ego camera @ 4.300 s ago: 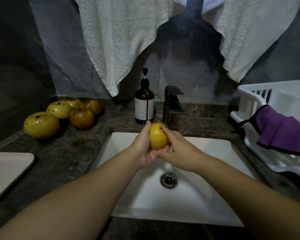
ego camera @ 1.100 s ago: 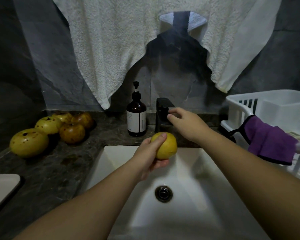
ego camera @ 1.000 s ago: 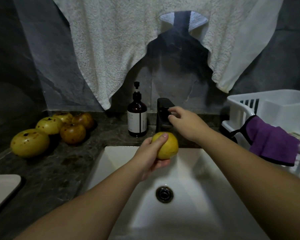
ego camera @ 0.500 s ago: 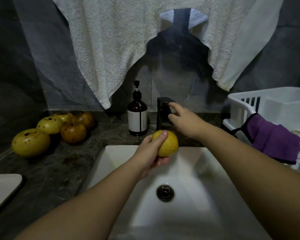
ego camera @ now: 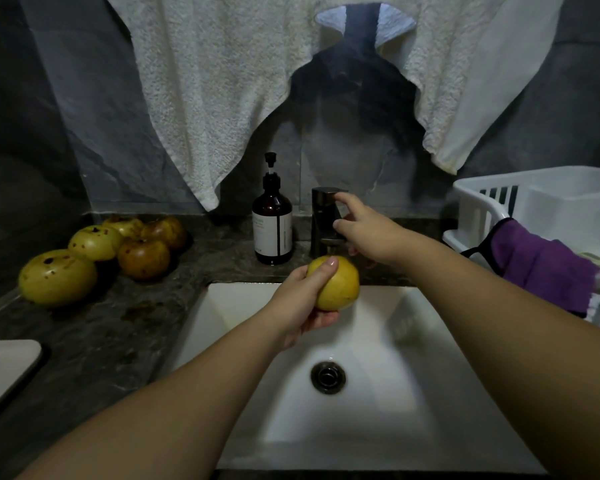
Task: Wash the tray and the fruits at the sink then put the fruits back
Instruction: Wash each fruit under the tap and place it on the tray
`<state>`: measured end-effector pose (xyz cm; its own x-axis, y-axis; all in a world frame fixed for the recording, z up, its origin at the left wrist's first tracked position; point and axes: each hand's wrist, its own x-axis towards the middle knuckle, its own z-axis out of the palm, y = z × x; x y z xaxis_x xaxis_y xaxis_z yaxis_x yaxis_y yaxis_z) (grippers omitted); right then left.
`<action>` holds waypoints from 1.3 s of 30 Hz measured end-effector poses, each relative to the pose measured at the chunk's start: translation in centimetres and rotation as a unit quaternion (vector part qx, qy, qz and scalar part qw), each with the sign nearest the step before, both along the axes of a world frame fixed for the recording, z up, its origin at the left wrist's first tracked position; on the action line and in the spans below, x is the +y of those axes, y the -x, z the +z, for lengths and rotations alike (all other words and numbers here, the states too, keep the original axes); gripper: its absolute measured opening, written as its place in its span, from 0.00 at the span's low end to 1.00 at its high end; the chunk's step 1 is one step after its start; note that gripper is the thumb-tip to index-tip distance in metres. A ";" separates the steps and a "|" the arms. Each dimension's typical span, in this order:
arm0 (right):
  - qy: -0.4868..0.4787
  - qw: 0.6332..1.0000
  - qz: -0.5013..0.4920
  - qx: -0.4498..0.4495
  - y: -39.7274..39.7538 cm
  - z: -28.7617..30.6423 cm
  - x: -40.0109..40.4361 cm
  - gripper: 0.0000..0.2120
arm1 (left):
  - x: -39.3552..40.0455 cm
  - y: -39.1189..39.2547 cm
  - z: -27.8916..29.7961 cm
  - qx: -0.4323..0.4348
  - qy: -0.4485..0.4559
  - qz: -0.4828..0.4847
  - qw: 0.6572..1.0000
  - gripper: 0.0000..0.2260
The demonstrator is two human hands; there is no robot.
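Observation:
My left hand (ego camera: 303, 301) grips a yellow fruit (ego camera: 338, 284) above the white sink (ego camera: 430, 393), just under the dark faucet (ego camera: 323, 220). My right hand (ego camera: 364, 230) reaches to the faucet and holds its handle between fingers and thumb. No water stream shows. Several spotted yellow and brown fruits (ego camera: 94, 254) lie in a cluster on the dark counter at the left. A corner of the pale tray (ego camera: 4, 368) shows at the left edge.
A brown pump bottle (ego camera: 272, 230) stands left of the faucet. A white dish rack (ego camera: 541, 216) with a purple cloth (ego camera: 541, 265) over its rim sits at the right. White towels (ego camera: 222, 98) hang above the counter. The drain (ego camera: 328, 375) lies in the basin.
My right hand left the fruit and went up to the faucet handle, shifting its grip slightly. My left hand kept the fruit under the spout.

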<state>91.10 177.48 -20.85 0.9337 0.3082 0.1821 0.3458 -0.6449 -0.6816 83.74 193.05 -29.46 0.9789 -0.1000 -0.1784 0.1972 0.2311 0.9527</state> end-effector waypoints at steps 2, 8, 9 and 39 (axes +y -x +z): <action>-0.017 1.000 -0.004 -0.002 0.4 -0.2 0.0 0.26 | -0.1 0.0 -0.1 -0.005 0.003 0.002 1.000 0.22; -0.120 0.973 -0.197 0.014 3.4 -5.2 -0.3 0.18 | 0.0 0.1 -0.1 -0.015 -0.047 0.024 0.999 0.22; -0.131 0.969 -0.191 0.083 4.1 -6.0 -0.1 0.23 | 0.1 0.2 -0.2 -0.022 -0.062 0.026 0.998 0.22; -0.303 0.917 -0.052 0.255 5.0 -10.1 0.3 0.18 | -0.7 -1.1 -0.7 0.020 -0.184 -0.012 0.983 0.29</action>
